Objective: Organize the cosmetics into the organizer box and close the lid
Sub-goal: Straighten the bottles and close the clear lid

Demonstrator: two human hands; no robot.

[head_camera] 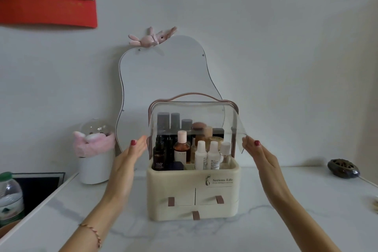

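Cosmetics (192, 153) loaded, I see both hands, left hand (131, 155) and right hand (259, 155), fingers flat and open, flanking the half-raised clear lid (194, 112) at frame centre; next, swing it down onto the organizer box (192, 190).

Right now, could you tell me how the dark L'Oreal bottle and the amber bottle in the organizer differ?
The dark L'Oreal bottle stands at the front left corner of the organizer box; the amber bottle stands just right of it. The L'Oreal bottle is near black with a black top, slim; the amber bottle is brown with a pale pink cap and a white label, wider. Both stand upright in the open top tray.
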